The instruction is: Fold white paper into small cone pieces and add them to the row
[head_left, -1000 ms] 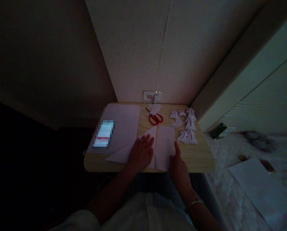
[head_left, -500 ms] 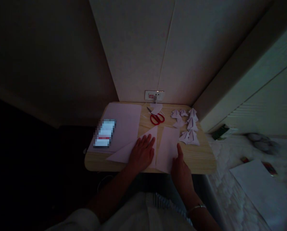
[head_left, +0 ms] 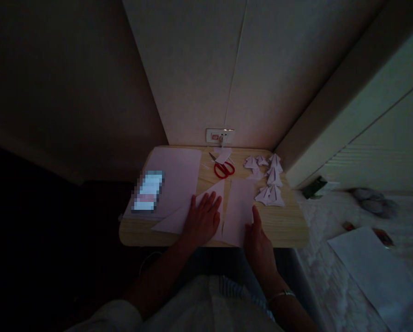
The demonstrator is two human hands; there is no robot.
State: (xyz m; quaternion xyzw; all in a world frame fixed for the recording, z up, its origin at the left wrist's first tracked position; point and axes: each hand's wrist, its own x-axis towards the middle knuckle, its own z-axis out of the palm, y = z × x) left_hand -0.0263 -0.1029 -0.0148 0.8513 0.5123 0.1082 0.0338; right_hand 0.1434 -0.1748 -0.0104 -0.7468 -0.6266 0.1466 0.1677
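My left hand (head_left: 203, 219) lies flat with its fingers spread, pressing on a folded paper triangle (head_left: 171, 223) on the small wooden table. To its right is a rectangular paper strip (head_left: 239, 207), separated from the triangle by a narrow gap. My right hand (head_left: 260, 242) grips the lower right edge of this strip, its index finger stretched along the edge; the thumb's hold is partly hidden in the dark. Beyond the hands, red-handled scissors (head_left: 224, 169) lie partly under a small paper scrap (head_left: 223, 156). Several folded paper pieces (head_left: 273, 173) sit at the right.
A large paper sheet (head_left: 178, 168) covers the table's left side, with a lit phone (head_left: 148, 191) on it. A wall socket (head_left: 220, 136) is above the table's back edge. On the bed at right lie a white sheet (head_left: 368, 263) and a green box (head_left: 314, 187).
The view has shifted slightly. Both hands and the paper pieces keep nearly the same places on the table.
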